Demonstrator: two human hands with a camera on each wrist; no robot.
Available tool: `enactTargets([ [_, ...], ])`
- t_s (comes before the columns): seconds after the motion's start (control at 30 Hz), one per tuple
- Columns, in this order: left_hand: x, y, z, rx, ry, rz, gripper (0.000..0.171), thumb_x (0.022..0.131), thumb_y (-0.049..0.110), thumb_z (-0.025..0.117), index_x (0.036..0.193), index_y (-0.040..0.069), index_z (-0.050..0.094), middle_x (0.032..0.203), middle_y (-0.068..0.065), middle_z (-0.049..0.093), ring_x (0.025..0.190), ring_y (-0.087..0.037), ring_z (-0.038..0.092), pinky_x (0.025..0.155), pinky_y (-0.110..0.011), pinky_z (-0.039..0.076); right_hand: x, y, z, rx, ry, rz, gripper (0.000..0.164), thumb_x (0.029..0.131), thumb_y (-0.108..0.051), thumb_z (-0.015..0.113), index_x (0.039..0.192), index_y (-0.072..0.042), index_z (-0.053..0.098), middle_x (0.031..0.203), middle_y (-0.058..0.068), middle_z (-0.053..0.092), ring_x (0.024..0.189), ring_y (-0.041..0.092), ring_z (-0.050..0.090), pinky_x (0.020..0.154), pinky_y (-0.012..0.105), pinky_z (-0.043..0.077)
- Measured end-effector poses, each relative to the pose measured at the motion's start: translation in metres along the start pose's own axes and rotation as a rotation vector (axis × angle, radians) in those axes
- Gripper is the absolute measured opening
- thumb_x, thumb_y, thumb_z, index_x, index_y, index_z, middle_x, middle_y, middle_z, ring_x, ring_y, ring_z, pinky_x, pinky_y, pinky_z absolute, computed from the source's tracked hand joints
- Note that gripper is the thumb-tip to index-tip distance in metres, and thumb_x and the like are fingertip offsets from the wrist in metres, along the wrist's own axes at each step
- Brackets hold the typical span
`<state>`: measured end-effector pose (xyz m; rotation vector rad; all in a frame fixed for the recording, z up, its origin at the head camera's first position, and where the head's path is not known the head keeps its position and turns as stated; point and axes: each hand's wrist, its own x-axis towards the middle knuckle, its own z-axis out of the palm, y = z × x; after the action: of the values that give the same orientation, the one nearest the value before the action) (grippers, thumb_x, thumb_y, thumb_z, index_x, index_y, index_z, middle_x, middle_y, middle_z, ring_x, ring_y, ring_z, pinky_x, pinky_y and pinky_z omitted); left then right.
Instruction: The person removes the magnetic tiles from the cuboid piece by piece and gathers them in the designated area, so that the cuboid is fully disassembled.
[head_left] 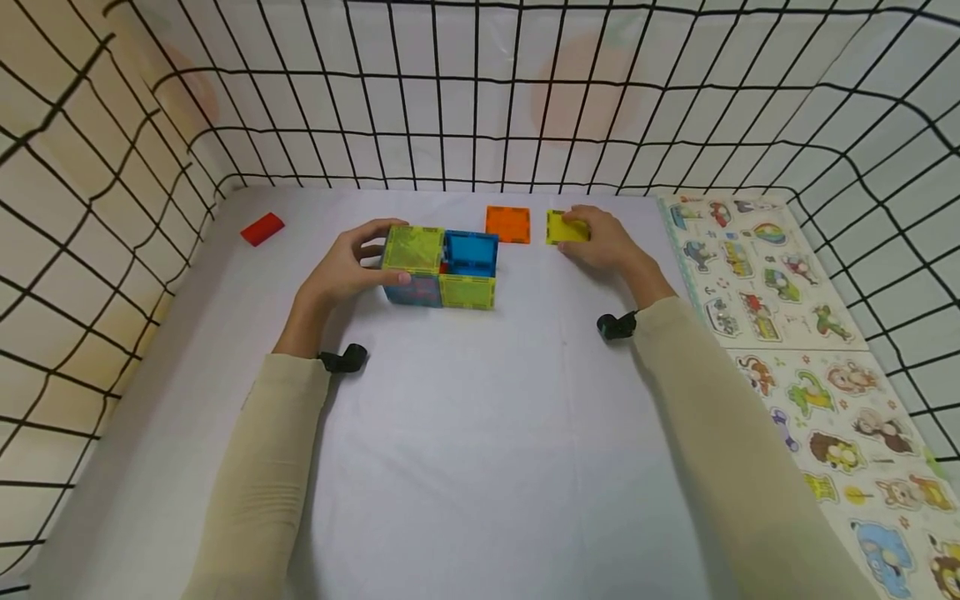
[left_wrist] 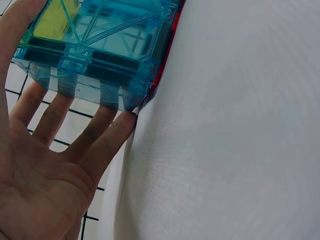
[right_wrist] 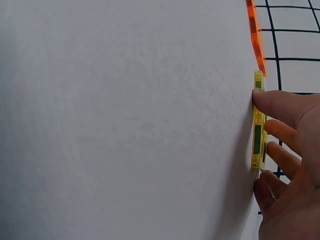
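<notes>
A two-cube structure of translucent magnetic tiles (head_left: 468, 292) stands on the white cloth, the left cube topped by a yellow-green tile (head_left: 415, 250). The right cube is open at the top, with blue and yellow-green walls. My left hand (head_left: 347, 265) holds the left cube, thumb at its near top edge and fingers round the far side; through the blue tile (left_wrist: 117, 37) the left wrist view shows dark magnets. To the right, my right hand (head_left: 602, 240) pinches a yellow magnetic tile (head_left: 558, 227) between thumb and fingers. An orange tile (head_left: 507, 224) lies flat between structure and right hand.
A red piece (head_left: 262, 229) lies at the far left. Along the right side runs a mat with animal pictures (head_left: 806, 358). Black wire grid panels (head_left: 472, 133) enclose the back and both sides of the white-covered surface (head_left: 480, 433).
</notes>
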<state>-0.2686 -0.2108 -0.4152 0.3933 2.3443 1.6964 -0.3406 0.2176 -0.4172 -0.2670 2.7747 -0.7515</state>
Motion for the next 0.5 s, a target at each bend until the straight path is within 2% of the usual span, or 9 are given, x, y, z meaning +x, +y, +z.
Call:
enactTargets([
  [0.17,0.0,0.002,0.001,-0.007,-0.003,0.006,0.075,0.082,0.02,0.088,0.148,0.027,0.052,0.151,0.002,0.049,0.14,-0.031,0.043,0.115,-0.055,0.044,-0.001,0.0,-0.002,-0.003,-0.022,-0.001,0.063,0.103,-0.031,0.059,0.158,-0.01,0.038,0.173,0.011,0.017,0.16,0.035,0.012,0.131,0.054,0.009],
  [0.33,0.0,0.003,0.0,0.015,0.008,0.009,0.074,0.082,0.021,0.089,0.146,0.027,0.053,0.149,0.002,0.049,0.139,-0.03,0.044,0.115,-0.055,0.044,-0.004,-0.003,-0.004,0.028,0.003,-0.027,0.066,0.101,-0.031,0.06,0.159,-0.009,0.036,0.174,0.01,0.01,0.161,0.035,0.01,0.131,0.054,0.008],
  [0.5,0.0,0.003,0.0,0.014,-0.005,0.015,0.074,0.081,0.021,0.089,0.145,0.026,0.053,0.149,0.001,0.049,0.139,-0.029,0.044,0.115,-0.054,0.045,-0.013,-0.006,-0.003,0.098,0.057,-0.027,0.067,0.1,-0.029,0.064,0.158,-0.011,0.036,0.173,0.009,0.015,0.16,0.033,0.014,0.131,0.052,0.011],
])
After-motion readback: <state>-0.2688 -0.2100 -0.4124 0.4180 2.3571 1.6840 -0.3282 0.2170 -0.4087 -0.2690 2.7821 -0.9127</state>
